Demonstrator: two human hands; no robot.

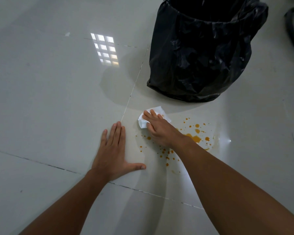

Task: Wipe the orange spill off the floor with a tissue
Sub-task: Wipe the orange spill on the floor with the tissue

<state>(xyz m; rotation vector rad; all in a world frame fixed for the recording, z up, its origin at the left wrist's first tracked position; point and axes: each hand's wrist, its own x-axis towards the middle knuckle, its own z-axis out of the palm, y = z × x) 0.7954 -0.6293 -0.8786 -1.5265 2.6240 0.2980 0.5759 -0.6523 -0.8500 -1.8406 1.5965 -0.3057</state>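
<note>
A person's right hand point(157, 128), reaching in from the lower right of the frame, presses a crumpled white paper tissue point(150, 116) against the glossy pale grey tiled floor point(49, 99) just above the centre of the picture. The fingers lie fairly straight on top of the tissue, slightly bent at the tips, pushing it flat rather than closing around it; a small orange stain shows on the tissue near the fingertips. The orange liquid spill point(196, 138) is scattered as droplets and one larger puddle to the right of and below this hand, partly hidden by the wrist and forearm, with more small drops between the two hands. The tissue sits at the upper left edge of the spill, beside a grout line that runs diagonally up the frame. The left hand point(115, 150), entering from the lower left, rests palm down on the floor with its fingers straight and close together and the thumb spread out to the right, holding nothing. In the upper right stands a bin lined with a crinkled black plastic bag point(204, 53), near the tissue but apart from it.
</note>
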